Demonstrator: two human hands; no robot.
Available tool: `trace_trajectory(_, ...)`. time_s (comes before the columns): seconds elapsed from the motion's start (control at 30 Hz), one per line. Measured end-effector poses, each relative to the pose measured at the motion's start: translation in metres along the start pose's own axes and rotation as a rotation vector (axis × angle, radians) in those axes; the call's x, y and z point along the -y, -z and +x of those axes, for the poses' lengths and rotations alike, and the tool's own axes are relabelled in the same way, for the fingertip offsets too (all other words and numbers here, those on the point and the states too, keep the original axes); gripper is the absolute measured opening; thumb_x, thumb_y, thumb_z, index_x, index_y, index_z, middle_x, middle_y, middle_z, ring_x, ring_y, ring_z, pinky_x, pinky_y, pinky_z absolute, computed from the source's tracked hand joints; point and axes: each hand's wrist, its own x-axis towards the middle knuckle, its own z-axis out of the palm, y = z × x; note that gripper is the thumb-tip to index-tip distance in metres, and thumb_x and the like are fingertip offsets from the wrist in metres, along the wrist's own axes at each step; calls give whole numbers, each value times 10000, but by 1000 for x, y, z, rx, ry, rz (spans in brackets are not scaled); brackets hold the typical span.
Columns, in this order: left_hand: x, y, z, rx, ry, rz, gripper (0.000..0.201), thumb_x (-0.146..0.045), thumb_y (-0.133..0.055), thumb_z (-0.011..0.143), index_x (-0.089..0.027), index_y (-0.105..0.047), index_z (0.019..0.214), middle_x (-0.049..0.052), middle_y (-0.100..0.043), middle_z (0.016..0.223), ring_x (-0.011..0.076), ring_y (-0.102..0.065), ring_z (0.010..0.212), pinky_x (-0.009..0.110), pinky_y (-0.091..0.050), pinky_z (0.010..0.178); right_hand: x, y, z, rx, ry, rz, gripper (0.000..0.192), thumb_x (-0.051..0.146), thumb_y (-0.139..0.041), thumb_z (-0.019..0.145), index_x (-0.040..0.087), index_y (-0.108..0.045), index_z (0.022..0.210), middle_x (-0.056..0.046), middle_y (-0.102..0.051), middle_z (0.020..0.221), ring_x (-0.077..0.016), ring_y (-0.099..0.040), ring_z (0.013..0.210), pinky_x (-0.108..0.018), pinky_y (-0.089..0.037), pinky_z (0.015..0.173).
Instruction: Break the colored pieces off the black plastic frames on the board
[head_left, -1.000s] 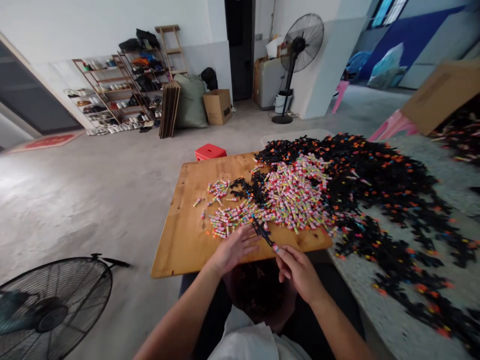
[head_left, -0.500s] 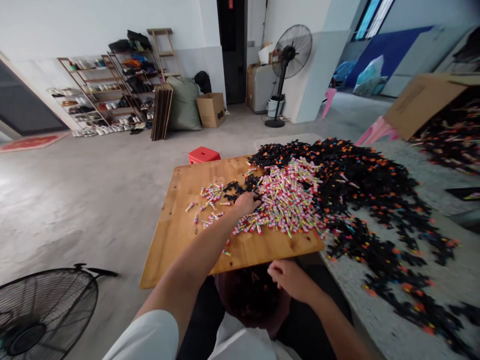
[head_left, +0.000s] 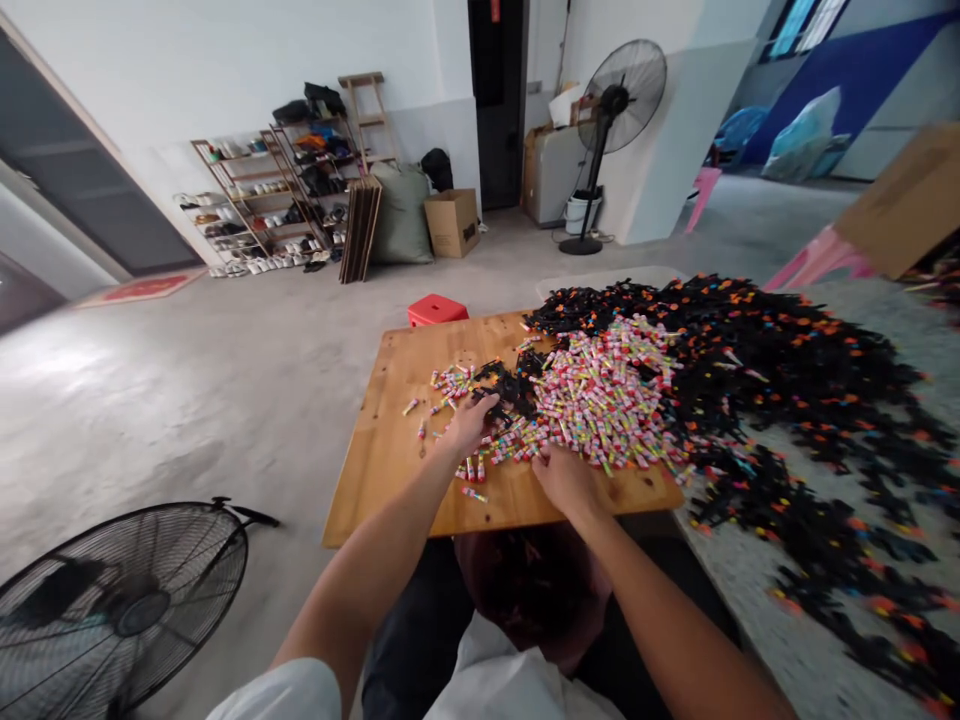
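My left hand (head_left: 471, 424) lies at the near side of a small heap of black plastic pieces (head_left: 514, 383) that look like toy guns. Its thumb and fingers are closed at the heap's edge; what they pinch is too small to make out. Fingers curled, my right hand (head_left: 564, 478) touches the front edge of a pile of small pink-and-white printed tubes (head_left: 600, 390) with red ends and yellow-green tips. Whatever lies in its fingertips is hidden. Both hands are over a wooden board (head_left: 390, 470). A few loose tubes (head_left: 474, 494) lie left of the pile.
A dark round container (head_left: 536, 590) sits between my legs below the board. To the right, a large heap of black pieces with orange tips (head_left: 780, 350) covers a speckled slab (head_left: 757, 620). A floor fan (head_left: 142, 610) stands at left, a red stool (head_left: 437, 309) beyond the board.
My right hand has risen from below the board's edge to the tube pile. My left hand has drawn slightly back and left along the black pieces. The view has turned left.
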Motion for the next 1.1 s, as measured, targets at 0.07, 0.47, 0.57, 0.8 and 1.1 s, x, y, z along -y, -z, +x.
trace_trajectory(0.07,3,-2,-8,-9,33,-89,362,-469,-796,776,-125,-687,805,61,-728,750,83,-515,493,206,-355,445,1,0,-5,-35,-23,370,175,345,-611,937,198,-668,860,-74,-731,777,-224,-677,700,-320,-487,649)
trace_trajectory(0.47,10,-42,-51,9,-91,-206,499,-603,-740,845,-112,-738,931,106,-785,865,204,-723,708,291,-559,610,38,21,-31,-79,-21,1279,386,499,-788,831,219,-653,1061,1,-705,793,-133,-586,585,-244,-460,494)
trace_trajectory(0.57,8,-47,-57,1,-71,-237,507,-621,-756,823,-118,-735,882,106,-780,851,212,-726,725,291,-558,612,39,26,-31,-124,-30,1273,356,499,-765,840,224,-651,1034,9,-694,769,-125,-558,550,-240,-438,474)
trace_trajectory(0.8,10,-52,-60,7,-48,-323,547,-644,-772,796,-107,-709,878,101,-762,836,185,-711,671,276,-538,578,35,27,-36,-108,9,1215,289,453,-766,838,207,-662,949,10,-691,704,-123,-556,523,-245,-444,482)
trace_trajectory(1.1,7,-55,-66,-32,-34,-325,528,-629,-794,786,-124,-686,891,100,-773,873,206,-748,708,283,-589,598,30,29,-37,-90,55,1153,315,481,-781,838,208,-670,947,0,-702,711,-133,-585,553,-264,-483,525)
